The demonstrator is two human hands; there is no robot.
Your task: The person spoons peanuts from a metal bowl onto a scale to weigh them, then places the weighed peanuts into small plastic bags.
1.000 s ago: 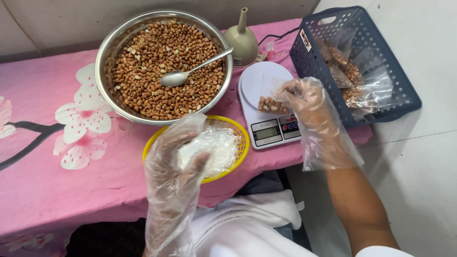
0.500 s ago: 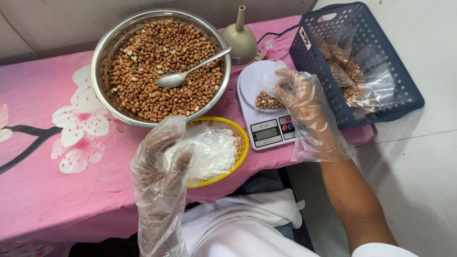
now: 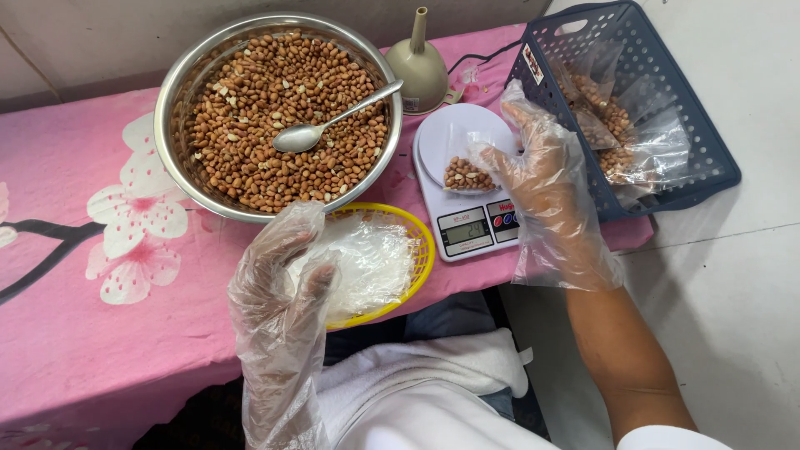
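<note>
— What carries everything here?

— A surface (image 3: 100,350) covered in a pink cloth with white blossoms, set against a pale wall, with light floor tiles off its right edge.

— And the right hand?

— The right hand (image 3: 546,187), in a loose clear plastic glove, rests at the right edge of the surface. Its fingers are closed on a small clear bag of peanuts (image 3: 468,173) that sits on the round white plate of a digital kitchen scale (image 3: 467,179).

— The left hand?

— The left hand (image 3: 287,275), also gloved, is open with curled fingers and grips nothing. It hovers at the near edge, over a yellow plastic basket (image 3: 412,237) holding a pile of clear bags (image 3: 371,262).

— What else is about?

— Toward the far edge, a big steel bowl of peanuts (image 3: 279,117) with a metal spoon (image 3: 333,121) lying on the nuts. A beige funnel (image 3: 419,62) stands upside down just beside it. At the far right corner, a blue plastic crate (image 3: 692,171) overhangs the edge, with filled bags of peanuts (image 3: 612,117) inside.
</note>
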